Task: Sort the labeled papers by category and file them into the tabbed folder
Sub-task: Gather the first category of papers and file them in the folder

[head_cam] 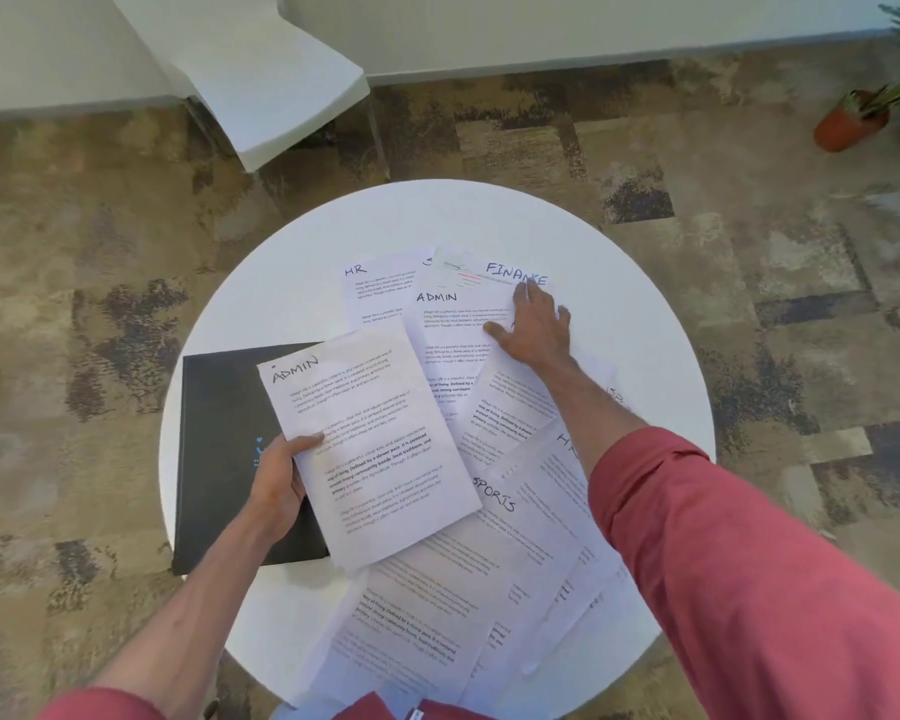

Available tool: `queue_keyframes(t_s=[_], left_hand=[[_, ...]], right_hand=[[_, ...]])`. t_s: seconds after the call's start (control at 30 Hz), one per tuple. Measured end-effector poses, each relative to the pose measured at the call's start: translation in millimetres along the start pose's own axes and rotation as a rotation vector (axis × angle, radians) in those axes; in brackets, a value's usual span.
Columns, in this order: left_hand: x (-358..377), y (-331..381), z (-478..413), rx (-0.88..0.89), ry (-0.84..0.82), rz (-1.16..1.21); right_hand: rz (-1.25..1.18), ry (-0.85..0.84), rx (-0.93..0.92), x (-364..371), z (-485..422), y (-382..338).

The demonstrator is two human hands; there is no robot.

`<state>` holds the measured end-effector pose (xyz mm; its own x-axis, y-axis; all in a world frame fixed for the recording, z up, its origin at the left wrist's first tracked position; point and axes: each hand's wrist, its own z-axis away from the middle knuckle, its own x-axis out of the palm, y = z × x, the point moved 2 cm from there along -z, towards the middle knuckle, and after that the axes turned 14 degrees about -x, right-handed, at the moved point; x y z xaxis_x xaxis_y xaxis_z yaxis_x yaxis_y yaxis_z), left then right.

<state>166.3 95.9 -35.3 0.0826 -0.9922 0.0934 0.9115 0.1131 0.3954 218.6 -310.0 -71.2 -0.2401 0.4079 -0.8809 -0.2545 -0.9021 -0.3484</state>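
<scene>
On the far bench, a second ADMIN sheet is pinned under the spread right hand; the ADMIN stack is pinched by the left hand, nearer and leftward.

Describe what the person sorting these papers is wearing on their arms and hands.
Both arms wear faded red sleeves pushed up: the right sleeve bunches near the elbow, the left sleeve shows only at the frame's bottom edge. The left hand and right hand are bare; no gloves, watch or rings visible.
</scene>
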Motion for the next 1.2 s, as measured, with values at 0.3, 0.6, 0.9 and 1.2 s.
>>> queue_keyframes(t_s=[0.3, 0.6, 0.9, 1.2], left_hand=[[-25, 4, -5, -0.006, 0.063, 0.019], [-32, 1, -5, 0.002, 0.068, -0.063], [-27, -3, -6, 0.000, 0.066, -0.072], [-22, -3, -10, -0.018, 0.077, -0.046]], right_hand=[[0.090, 0.102, 0.025, 28, -2, -17], [-0.066, 0.295, -0.060, 15, 1, -40], [-0.298, 0.241, -0.095, -17, -13, -42], [-0.962, 0.398, -0.123, -42, -28, -56]])
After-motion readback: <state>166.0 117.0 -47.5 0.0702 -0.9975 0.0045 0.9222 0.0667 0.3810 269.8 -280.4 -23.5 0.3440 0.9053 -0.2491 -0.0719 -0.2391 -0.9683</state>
